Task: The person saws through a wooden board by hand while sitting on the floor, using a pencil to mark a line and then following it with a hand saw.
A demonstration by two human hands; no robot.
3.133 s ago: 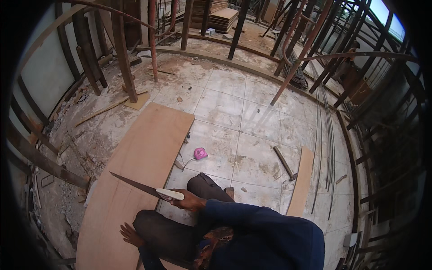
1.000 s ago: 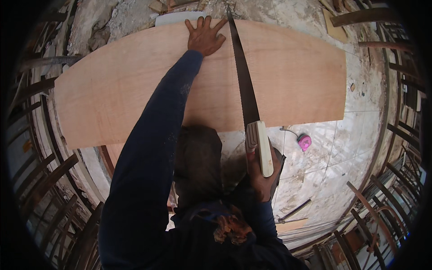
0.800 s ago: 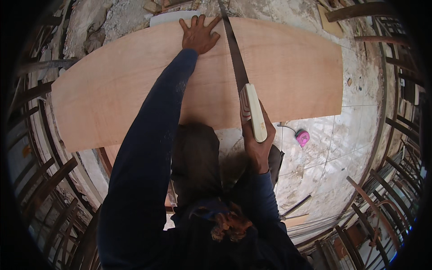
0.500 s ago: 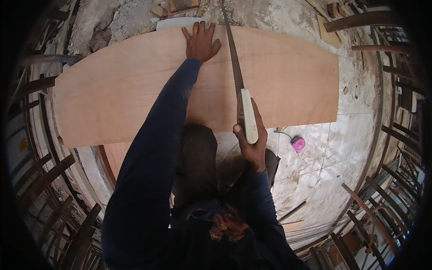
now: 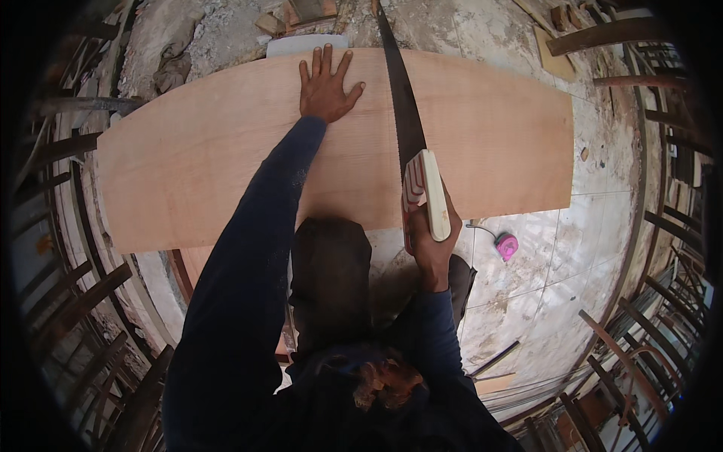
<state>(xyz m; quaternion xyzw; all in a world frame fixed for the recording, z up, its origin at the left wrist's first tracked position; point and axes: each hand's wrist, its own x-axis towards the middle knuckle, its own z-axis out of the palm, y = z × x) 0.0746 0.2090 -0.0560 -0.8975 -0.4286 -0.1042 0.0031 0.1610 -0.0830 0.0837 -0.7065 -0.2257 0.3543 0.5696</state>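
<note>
A long, light plywood board (image 5: 497, 135) lies crosswise in front of my bent legs. My left hand (image 5: 327, 89) rests flat on it near the far edge, fingers spread and thumb toward the saw. My right hand (image 5: 429, 241) grips the cream-and-red handle of a handsaw (image 5: 407, 98) at the board's near edge. The dark toothed blade points away from me across the board, right of my left hand, its tip over the far edge. Whether the teeth are in the wood I cannot tell.
A pink tape measure (image 5: 506, 245) lies on the dusty tiled floor (image 5: 550, 279) to the right. Behind it is a hammer (image 5: 493, 358). A white piece (image 5: 305, 43) sits at the board's far edge, amid rubble (image 5: 211, 38). Timber posts (image 5: 602, 41) and rods surround the area.
The view has swung round since the oldest frame, and my left hand reached onto the board. Lately it shifted slightly left of the blade; the saw has shifted back and forth.
</note>
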